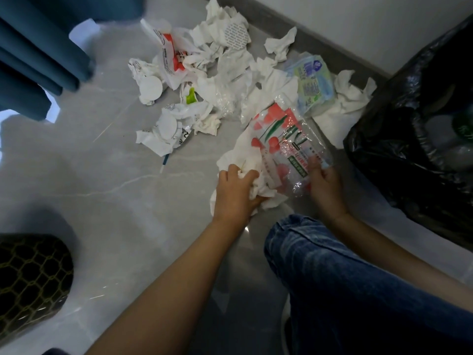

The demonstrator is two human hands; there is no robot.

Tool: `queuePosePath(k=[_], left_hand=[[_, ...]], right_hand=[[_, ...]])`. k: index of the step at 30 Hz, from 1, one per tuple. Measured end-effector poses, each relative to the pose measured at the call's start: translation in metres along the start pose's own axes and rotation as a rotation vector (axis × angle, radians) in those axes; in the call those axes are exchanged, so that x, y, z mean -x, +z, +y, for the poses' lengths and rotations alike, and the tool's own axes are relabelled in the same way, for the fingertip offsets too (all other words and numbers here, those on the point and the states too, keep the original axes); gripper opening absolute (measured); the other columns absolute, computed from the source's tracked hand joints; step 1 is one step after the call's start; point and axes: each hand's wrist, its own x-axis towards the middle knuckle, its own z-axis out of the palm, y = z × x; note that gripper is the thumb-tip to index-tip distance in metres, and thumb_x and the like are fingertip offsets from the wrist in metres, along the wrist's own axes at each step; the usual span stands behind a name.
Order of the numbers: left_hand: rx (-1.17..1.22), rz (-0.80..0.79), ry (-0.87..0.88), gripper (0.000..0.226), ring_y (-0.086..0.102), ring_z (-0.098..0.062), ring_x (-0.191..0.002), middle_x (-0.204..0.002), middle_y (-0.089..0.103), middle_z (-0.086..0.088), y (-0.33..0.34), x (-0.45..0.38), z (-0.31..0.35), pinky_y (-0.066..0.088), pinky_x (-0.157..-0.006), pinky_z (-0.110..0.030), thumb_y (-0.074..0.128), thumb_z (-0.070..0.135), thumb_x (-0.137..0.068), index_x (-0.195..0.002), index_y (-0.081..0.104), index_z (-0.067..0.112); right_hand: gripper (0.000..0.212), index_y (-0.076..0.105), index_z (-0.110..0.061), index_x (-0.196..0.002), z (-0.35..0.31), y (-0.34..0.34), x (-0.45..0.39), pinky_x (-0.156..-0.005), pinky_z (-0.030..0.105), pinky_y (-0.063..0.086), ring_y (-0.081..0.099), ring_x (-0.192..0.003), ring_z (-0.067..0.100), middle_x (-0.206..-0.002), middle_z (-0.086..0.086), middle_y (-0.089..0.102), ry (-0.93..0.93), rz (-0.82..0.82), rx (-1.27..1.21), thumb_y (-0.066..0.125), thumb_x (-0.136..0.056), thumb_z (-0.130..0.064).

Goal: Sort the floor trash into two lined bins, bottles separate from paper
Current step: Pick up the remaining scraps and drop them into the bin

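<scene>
Crumpled white tissues and wrappers lie scattered over the grey floor. My left hand is closed on a wad of white tissue paper low over the floor. My right hand pinches the near edge of a clear plastic wrapper with red flower print. At the right stands a bin with a black liner, and pale bottle shapes show dimly inside it. A second dark bin with a hexagon mesh pattern stands at the lower left.
A green-and-blue tissue pack wrapper lies near the wall skirting. Blue curtain folds hang at the upper left. My knee in blue jeans fills the lower right. A small white stick rests on the floor.
</scene>
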Motion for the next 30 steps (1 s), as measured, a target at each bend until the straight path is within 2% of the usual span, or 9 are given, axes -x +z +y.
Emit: queuePosePath(k=[4,7,12,14,18,20,22,26,30], left_hand=[[0.164,-0.001,-0.005,0.033,0.041,-0.023,-0.103,-0.116,0.046,-0.01,-0.001,-0.006,-0.008,0.04,-0.078,-0.027,0.071,0.031,-0.079,-0.106,0.061,0.014],[0.422,0.015,-0.12,0.027,0.053,-0.016,-0.094,-0.109,0.057,-0.006,-0.016,-0.011,-0.012,0.042,-0.072,-0.015,0.064,0.032,-0.083,-0.101,0.066,0.012],[0.685,0.053,-0.323,0.004,0.065,-0.019,-0.08,-0.086,0.069,-0.008,-0.058,-0.007,-0.02,0.049,-0.073,-0.028,0.064,0.019,-0.087,-0.086,0.067,0.017],[0.79,0.063,-0.377,0.014,0.063,-0.008,-0.075,-0.081,0.066,0.005,-0.08,-0.003,-0.026,0.05,-0.074,-0.027,0.064,0.022,-0.089,-0.079,0.06,0.03],[0.988,0.134,-0.417,0.009,0.06,0.001,-0.078,-0.088,0.064,0.016,-0.13,0.003,-0.042,0.049,-0.062,-0.014,0.064,0.026,-0.088,-0.097,0.061,0.029],[1.069,0.183,-0.445,0.022,0.064,-0.006,-0.079,-0.094,0.068,0.006,-0.154,0.004,-0.049,0.051,-0.06,-0.014,0.065,0.026,-0.088,-0.109,0.063,0.02],[1.141,0.193,-0.441,0.029,0.066,-0.019,-0.088,-0.103,0.07,-0.005,-0.18,0.006,-0.053,0.054,-0.07,-0.025,0.066,0.024,-0.088,-0.114,0.063,0.013],[1.036,0.142,-0.339,0.028,0.064,-0.018,-0.088,-0.105,0.068,-0.005,-0.242,0.012,-0.07,0.052,-0.076,-0.029,0.066,0.021,-0.087,-0.113,0.062,0.013],[0.822,0.204,-0.304,0.037,0.064,-0.015,-0.091,-0.104,0.068,0.0,-0.319,0.037,-0.1,0.053,-0.08,-0.025,0.071,0.033,-0.082,-0.113,0.063,0.016]], right_hand=[[0.033,0.063,-0.015,-0.111,0.003,-0.001,0.003,-0.083,0.044,0.055,0.067,-0.089,0.02,-0.095,0.007,0.07,-0.064,0.002,0.12,0.052,-0.092,-0.04],[0.027,0.065,-0.012,-0.109,-0.005,0.003,0.008,-0.082,0.047,0.056,0.068,-0.088,0.021,-0.095,0.01,0.071,-0.113,-0.014,0.124,0.053,-0.094,-0.031],[0.027,0.065,-0.018,-0.119,-0.032,0.013,0.017,-0.078,0.049,0.056,0.068,-0.082,0.022,-0.084,0.006,0.071,-0.208,-0.106,0.015,0.053,-0.095,-0.023],[0.026,0.065,-0.017,-0.117,-0.052,0.021,0.023,-0.072,0.05,0.055,0.064,-0.072,0.028,-0.074,0.011,0.066,-0.284,-0.139,0.055,0.051,-0.096,-0.023],[0.022,0.069,-0.015,-0.093,-0.105,0.035,0.04,-0.056,0.038,0.05,0.057,-0.056,0.028,-0.061,0.018,0.059,-0.495,-0.163,0.207,0.049,-0.096,-0.022],[0.022,0.069,-0.014,-0.097,-0.134,0.042,0.049,-0.052,0.034,0.045,0.053,-0.053,0.024,-0.06,0.015,0.059,-0.563,-0.199,0.256,0.049,-0.097,-0.021],[0.025,0.066,-0.017,-0.112,-0.168,0.049,0.058,-0.059,0.032,0.05,0.06,-0.062,0.021,-0.067,0.006,0.063,-0.611,-0.257,0.295,0.048,-0.097,-0.024],[0.022,0.058,-0.034,-0.113,-0.237,0.065,0.079,-0.063,0.03,0.055,0.065,-0.074,0.016,-0.086,-0.001,0.069,-0.684,-0.453,0.344,0.046,-0.098,-0.023],[0.03,0.053,-0.021,-0.127,-0.297,0.078,0.112,-0.056,0.026,0.058,0.065,-0.077,0.018,-0.1,0.006,0.064,-0.71,-0.68,0.542,0.043,-0.099,-0.018]])
